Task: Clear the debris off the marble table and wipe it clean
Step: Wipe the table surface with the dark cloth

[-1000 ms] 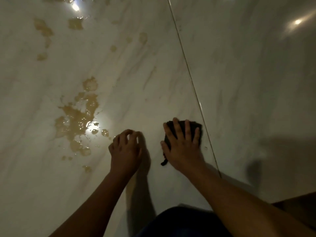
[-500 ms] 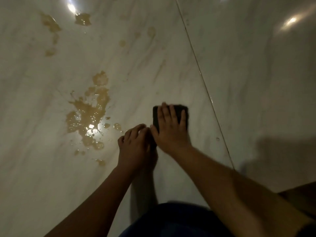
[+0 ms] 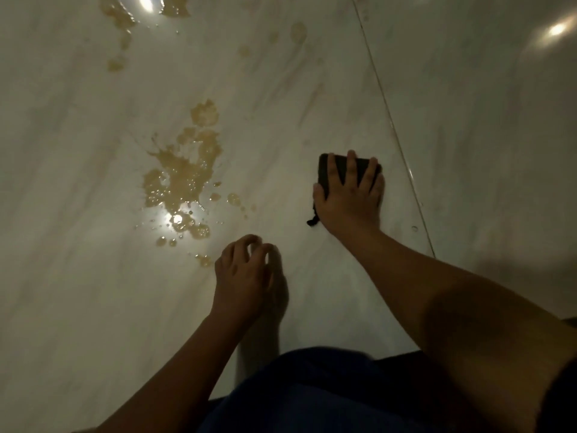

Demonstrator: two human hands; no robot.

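A brown liquid spill (image 3: 181, 176) with scattered droplets lies on the pale marble table (image 3: 93, 276), left of centre. My right hand (image 3: 349, 198) presses flat, fingers spread, on a dark folded cloth (image 3: 327, 173) to the right of the spill, close to the seam (image 3: 396, 139) between two slabs. My left hand (image 3: 240, 276) rests on the marble near the spill's lower edge, propped on loosely curled fingertips and holding nothing.
More brown splashes (image 3: 118, 14) sit at the far top left, and faint drops (image 3: 298, 31) lie near the top centre. Lamp glare spots shine on the wet marble. My dark blue clothing (image 3: 312, 392) fills the bottom edge.
My right hand has slid the cloth away from my left hand, toward the right and the seam. My left hand's fingers have loosened a little; it stays beside the spill.
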